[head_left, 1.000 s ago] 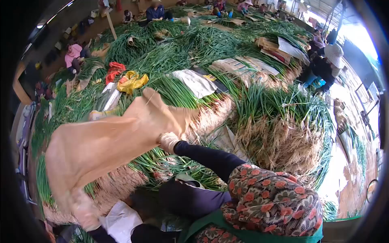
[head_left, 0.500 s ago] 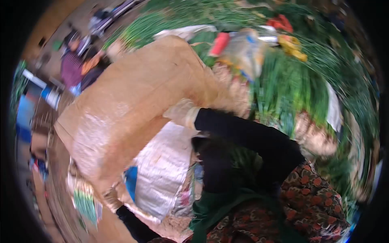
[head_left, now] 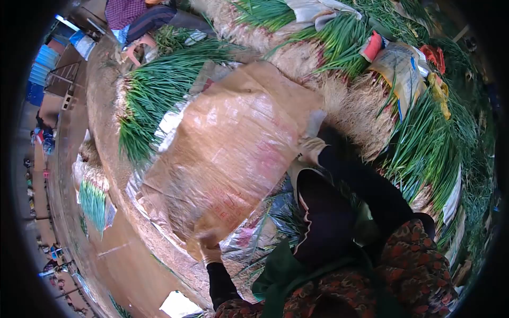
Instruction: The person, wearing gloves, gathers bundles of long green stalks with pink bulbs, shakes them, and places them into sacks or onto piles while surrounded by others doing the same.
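A large tan plastic sack [head_left: 228, 153] with faded red print lies spread out in front of me, wrinkled and somewhat flattened. My gloved left hand [head_left: 205, 246] grips its near left corner, fingers wrapped over the edge. At the sack's right edge, my gloved right hand [head_left: 310, 148] is closed on another corner. Beneath the sack, silvery sheeting [head_left: 244, 238] shows along the near side. Beyond its left edge lie green onions [head_left: 159, 95], their leaves partly under the sack.
More green onions [head_left: 424, 143] are heaped at the right, roots toward me. A printed bag [head_left: 397, 69] and a yellow bag [head_left: 439, 95] lie on them. A small bundle [head_left: 93, 193] stands at the left. A person in a purple top [head_left: 124, 13] is at the upper left.
The sack, raised and bulging before, is now lower and spread flatter. My view has shifted, showing green onions left of the sack. Both hands still hold its edges.
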A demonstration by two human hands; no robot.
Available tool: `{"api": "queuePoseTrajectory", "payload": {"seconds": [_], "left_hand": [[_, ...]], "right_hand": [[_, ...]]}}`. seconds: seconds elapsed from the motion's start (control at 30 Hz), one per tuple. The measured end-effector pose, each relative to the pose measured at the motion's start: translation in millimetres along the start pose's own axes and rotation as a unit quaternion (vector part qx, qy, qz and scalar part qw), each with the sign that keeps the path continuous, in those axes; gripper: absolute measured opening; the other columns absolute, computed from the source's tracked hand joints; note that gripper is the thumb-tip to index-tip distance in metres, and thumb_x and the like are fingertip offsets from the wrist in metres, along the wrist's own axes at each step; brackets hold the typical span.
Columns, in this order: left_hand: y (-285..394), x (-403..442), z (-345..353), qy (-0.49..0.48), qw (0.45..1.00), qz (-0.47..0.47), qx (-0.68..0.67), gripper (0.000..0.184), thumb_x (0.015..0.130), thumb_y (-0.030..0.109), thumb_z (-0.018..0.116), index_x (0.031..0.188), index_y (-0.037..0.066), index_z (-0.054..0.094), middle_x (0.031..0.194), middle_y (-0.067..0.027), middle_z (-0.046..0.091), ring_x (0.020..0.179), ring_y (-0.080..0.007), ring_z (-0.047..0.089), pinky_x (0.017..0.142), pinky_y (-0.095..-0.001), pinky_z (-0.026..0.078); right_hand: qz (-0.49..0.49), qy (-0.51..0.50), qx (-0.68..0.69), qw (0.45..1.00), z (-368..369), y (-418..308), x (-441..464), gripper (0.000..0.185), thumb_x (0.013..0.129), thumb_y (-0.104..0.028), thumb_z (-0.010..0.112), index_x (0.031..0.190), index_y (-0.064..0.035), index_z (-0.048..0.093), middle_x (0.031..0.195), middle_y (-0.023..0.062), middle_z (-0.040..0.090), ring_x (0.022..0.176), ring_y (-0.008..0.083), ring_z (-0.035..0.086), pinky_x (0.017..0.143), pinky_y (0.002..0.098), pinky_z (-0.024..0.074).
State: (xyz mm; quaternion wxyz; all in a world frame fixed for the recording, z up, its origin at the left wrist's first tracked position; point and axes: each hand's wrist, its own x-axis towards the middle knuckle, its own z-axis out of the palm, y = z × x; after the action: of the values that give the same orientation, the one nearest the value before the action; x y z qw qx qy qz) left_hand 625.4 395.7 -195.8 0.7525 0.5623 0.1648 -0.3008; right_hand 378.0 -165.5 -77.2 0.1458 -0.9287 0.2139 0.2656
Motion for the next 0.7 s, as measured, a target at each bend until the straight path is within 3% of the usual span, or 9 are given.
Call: {"api": "queuePoseTrajectory", "payload": {"seconds": [0.1, 0.2, 0.27, 0.43, 0.47, 0.53, 0.57, 0.63, 0.7], "left_hand": [[-50.1, -26.0, 18.3, 0.083, 0.984, -0.114, -0.112, 0.028, 0.084, 0.036, 0.060, 0.093, 0.010, 0.059, 0.085, -0.0007, 0.060, 0.075, -0.0157, 0.054, 0.069, -0.0301, 0.046], [-70.8, -40.4, 15.7, 0.081, 0.959, -0.225, -0.153, 0.031, 0.085, 0.033, 0.058, 0.100, 0.006, 0.057, 0.094, -0.0044, 0.059, 0.085, -0.0170, 0.055, 0.077, -0.0300, 0.045], [-70.2, -43.5, 11.3, 0.065, 0.944, -0.281, -0.159, 0.033, 0.086, 0.031, 0.056, 0.106, 0.004, 0.056, 0.100, -0.0068, 0.059, 0.091, -0.0179, 0.055, 0.082, -0.0299, 0.044], [-44.5, -47.5, 11.2, -0.049, 0.857, -0.453, -0.241, 0.040, 0.088, 0.025, 0.052, 0.118, -0.001, 0.052, 0.115, -0.0130, 0.058, 0.107, -0.0200, 0.056, 0.096, -0.0298, 0.042], [-40.5, -52.6, 15.6, -0.032, 0.881, -0.428, -0.202, 0.041, 0.089, 0.026, 0.051, 0.120, 0.000, 0.050, 0.117, -0.0127, 0.055, 0.109, -0.0206, 0.052, 0.097, -0.0304, 0.039], [-42.3, -48.5, 45.4, -0.026, 0.923, -0.371, -0.094, 0.043, 0.089, 0.028, 0.050, 0.123, 0.002, 0.046, 0.122, -0.0123, 0.049, 0.113, -0.0217, 0.046, 0.099, -0.0317, 0.034], [-38.9, -46.2, 64.3, -0.035, 0.936, -0.347, -0.050, 0.044, 0.090, 0.029, 0.049, 0.125, 0.003, 0.043, 0.124, -0.0121, 0.046, 0.115, -0.0222, 0.043, 0.100, -0.0323, 0.032], [-24.4, -45.3, 122.2, -0.080, 0.954, -0.287, 0.028, 0.047, 0.090, 0.031, 0.047, 0.128, 0.005, 0.039, 0.129, -0.0117, 0.039, 0.119, -0.0233, 0.036, 0.102, -0.0336, 0.027], [4.6, -47.2, 188.9, -0.134, 0.961, -0.219, 0.099, 0.049, 0.091, 0.033, 0.046, 0.132, 0.008, 0.035, 0.133, -0.0113, 0.033, 0.123, -0.0244, 0.030, 0.104, -0.0348, 0.023]], "right_hand": [[-0.026, -0.040, 0.092, 0.995, -20.2, 36.5, -69.3, 0.041, 0.079, -0.016, 0.056, 0.120, -0.0157, 0.050, 0.114, 0.0149, 0.057, 0.102, 0.0272, 0.056, 0.085, 0.0364, 0.0455], [-0.052, 0.057, 0.281, 0.957, -2.6, 103.4, -170.7, 0.017, 0.084, -0.017, 0.053, 0.100, -0.0120, 0.057, 0.105, 0.0136, 0.058, 0.085, 0.0260, 0.060, 0.072, 0.0364, 0.0480], [0.118, 0.085, 0.211, 0.967, -10.0, 132.3, -256.4, 0.023, 0.087, -0.023, 0.052, 0.104, -0.0111, 0.058, 0.098, 0.0127, 0.061, 0.086, 0.0273, 0.060, 0.072, 0.0384, 0.0471], [0.445, 0.208, 0.174, 0.854, 65.4, 182.3, -444.1, 0.030, 0.087, -0.030, 0.051, 0.105, -0.0074, 0.060, 0.099, 0.0135, 0.065, 0.094, 0.0299, 0.061, 0.079, 0.0402, 0.0482], [0.374, 0.170, -0.015, 0.912, 152.4, 207.6, -467.5, 0.030, 0.087, -0.028, 0.051, 0.106, -0.0073, 0.060, 0.099, 0.0139, 0.064, 0.094, 0.0306, 0.061, 0.081, 0.0405, 0.0477], [0.404, 0.179, 0.201, 0.874, 189.3, 175.8, -483.2, 0.033, 0.085, -0.027, 0.053, 0.111, -0.0063, 0.058, 0.099, 0.0155, 0.064, 0.095, 0.0315, 0.061, 0.081, 0.0411, 0.0479], [0.442, 0.211, 0.566, 0.663, 200.9, 144.2, -485.8, 0.037, 0.084, -0.027, 0.054, 0.114, -0.0055, 0.055, 0.099, 0.0168, 0.064, 0.095, 0.0315, 0.061, 0.081, 0.0416, 0.0484], [0.493, 0.262, 0.359, 0.748, 294.7, 133.8, -481.1, 0.048, 0.083, -0.035, 0.055, 0.120, -0.0044, 0.050, 0.099, 0.0197, 0.063, 0.097, 0.0311, 0.061, 0.080, 0.0407, 0.0496], [0.625, 0.262, 0.289, 0.676, 326.5, 120.0, -466.5, 0.055, 0.081, -0.042, 0.054, 0.123, -0.0059, 0.048, 0.097, 0.0221, 0.063, 0.097, 0.0327, 0.060, 0.080, 0.0411, 0.0491]]}}
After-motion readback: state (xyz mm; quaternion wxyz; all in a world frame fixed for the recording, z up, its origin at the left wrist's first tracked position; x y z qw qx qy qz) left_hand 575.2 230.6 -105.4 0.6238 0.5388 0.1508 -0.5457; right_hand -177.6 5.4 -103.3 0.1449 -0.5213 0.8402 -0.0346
